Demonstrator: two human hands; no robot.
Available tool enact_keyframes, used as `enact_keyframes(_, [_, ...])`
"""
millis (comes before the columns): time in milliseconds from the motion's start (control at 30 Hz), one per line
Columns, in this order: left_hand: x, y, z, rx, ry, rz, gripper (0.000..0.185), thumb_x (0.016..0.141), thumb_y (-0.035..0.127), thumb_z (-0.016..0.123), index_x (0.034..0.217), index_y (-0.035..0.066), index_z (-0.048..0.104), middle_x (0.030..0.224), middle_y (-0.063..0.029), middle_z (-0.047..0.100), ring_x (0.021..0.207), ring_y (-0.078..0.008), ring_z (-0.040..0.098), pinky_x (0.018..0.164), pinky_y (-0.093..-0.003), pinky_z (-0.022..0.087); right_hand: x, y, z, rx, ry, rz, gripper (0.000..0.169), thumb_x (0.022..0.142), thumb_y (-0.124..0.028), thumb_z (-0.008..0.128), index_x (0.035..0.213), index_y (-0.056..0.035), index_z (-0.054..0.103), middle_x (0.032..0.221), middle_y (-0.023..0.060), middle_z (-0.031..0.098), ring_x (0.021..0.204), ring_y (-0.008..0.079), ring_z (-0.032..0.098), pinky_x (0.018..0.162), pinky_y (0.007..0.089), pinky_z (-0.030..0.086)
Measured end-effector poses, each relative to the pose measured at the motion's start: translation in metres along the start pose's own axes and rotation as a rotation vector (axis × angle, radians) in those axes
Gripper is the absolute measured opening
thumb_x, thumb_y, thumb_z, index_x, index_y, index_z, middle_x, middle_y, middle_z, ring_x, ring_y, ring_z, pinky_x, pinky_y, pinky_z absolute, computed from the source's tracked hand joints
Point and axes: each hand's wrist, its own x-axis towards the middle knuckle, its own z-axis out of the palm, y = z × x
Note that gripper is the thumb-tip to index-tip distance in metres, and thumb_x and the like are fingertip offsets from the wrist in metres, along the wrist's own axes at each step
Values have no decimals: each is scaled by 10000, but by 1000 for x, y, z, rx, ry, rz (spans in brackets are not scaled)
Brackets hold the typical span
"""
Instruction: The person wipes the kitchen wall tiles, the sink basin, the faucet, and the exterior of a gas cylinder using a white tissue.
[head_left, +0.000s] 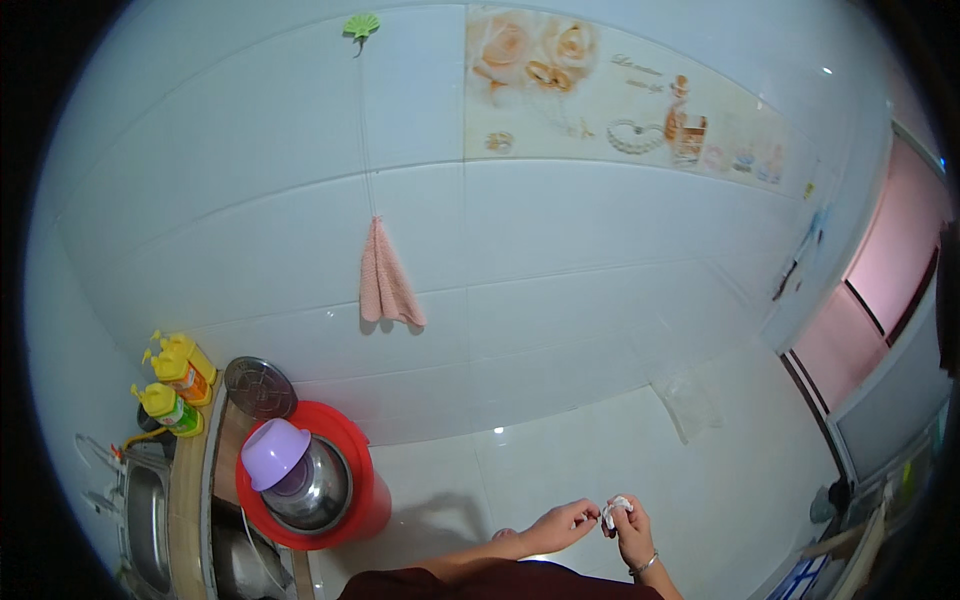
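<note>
My right hand (632, 531) grips a crumpled white wad (616, 505), which looks like tissue or thin cloth. Something small and dark shows under the wad, too small to make out. Just to the left of it, my left hand (559, 531) has its fingers curled, with the fingertips close to the wad. Whether the left fingers pinch anything cannot be told. Both hands are over the pale tiled floor (540, 465), in front of my dark red garment (510, 581).
A red bucket (379, 499) on the left bears a metal bowl (330, 487) and a purple basin (276, 450). Beyond are a round metal lid (260, 387), yellow bottles (176, 367) and a steel sink (148, 517). A pink towel (386, 285) hangs on the wall; a doorway (840, 345) is at right.
</note>
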Motion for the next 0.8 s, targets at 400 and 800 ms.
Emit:
enact_keyframes(400, [110,-32,-171,16,776,75,148,842,147,522,938,34,521,789,-48,572,698,-110,520,641,-253,435,208,-39,26,-80,-308,-211,142,853,-64,494,966,-27,418,793,40,539,669,86,508,571,222,440])
enact_keyframes(800, [146,19,-363,389,1228,477,301,858,142,485,1126,4,474,1111,-134,507,1022,-221,479,888,-334,358,336,-116,173,-118,-279,-639,132,822,-56,540,942,-14,506,813,20,547,717,68,490,640,206,413])
